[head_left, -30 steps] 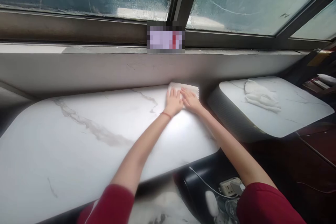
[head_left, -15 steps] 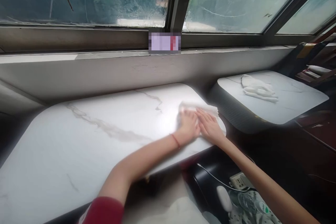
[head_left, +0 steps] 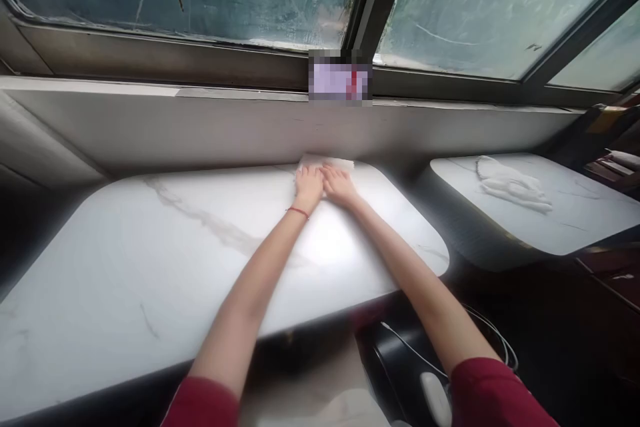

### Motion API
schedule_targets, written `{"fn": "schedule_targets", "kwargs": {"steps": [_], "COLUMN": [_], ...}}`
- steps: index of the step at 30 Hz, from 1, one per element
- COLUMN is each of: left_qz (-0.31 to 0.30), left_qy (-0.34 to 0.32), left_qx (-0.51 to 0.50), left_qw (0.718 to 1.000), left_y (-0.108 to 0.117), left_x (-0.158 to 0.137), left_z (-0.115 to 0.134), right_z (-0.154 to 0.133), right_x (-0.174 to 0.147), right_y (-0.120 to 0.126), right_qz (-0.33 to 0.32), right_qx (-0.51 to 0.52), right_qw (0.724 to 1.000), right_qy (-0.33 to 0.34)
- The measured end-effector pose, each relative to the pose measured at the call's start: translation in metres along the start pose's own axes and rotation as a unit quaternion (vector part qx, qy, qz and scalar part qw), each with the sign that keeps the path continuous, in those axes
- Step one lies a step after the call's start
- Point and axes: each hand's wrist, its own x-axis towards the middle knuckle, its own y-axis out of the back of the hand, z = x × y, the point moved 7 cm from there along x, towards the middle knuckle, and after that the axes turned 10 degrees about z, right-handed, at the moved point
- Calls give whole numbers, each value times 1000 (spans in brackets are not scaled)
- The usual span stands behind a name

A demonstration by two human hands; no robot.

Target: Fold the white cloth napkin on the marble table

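My left hand [head_left: 309, 185] lies flat at the far edge of a white marble-patterned table [head_left: 210, 280], its fingers stretched out over a white cloth [head_left: 345, 163]. Close beside it on the right, my right hand [head_left: 339, 185] also presses flat on the same cloth, fingers extended forward. Most of the cloth is hidden beneath both hands; a strip shows beyond the fingertips. A red string [head_left: 299, 212] circles my left wrist.
Behind the table run a low wall [head_left: 225, 127] and windows. To the right, a second marble-patterned table [head_left: 575, 227] carries a crumpled white cloth [head_left: 515, 185]. Below the near edge are a white cable [head_left: 410, 347] and a white rounded object [head_left: 435, 399].
Both hands have slid the cloth from the table's right end leftward and away, up to the far edge by the wall. The view has shifted slightly.
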Motion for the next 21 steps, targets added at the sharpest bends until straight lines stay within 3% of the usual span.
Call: {"fn": "schedule_targets", "kwargs": {"steps": [4, 13, 17, 21], "left_qz": [4, -10, -16, -16], "left_qy": [6, -13, -44, -120], "left_qx": [-3, 12, 21, 50], "left_qw": [1000, 1000, 999, 991], "left_y": [1, 12, 24, 37], "left_x": [2, -17, -51, -102], "left_z": [-15, -10, -3, 19], "right_z": [-5, -17, -27, -37], "right_x": [10, -1, -31, -88], "right_y": [-8, 2, 15, 42], "right_qz": [4, -4, -12, 7], "right_qx": [8, 1, -1, 6], "right_qw": [1000, 1000, 998, 990], "right_qy": [-3, 11, 68, 142]}}
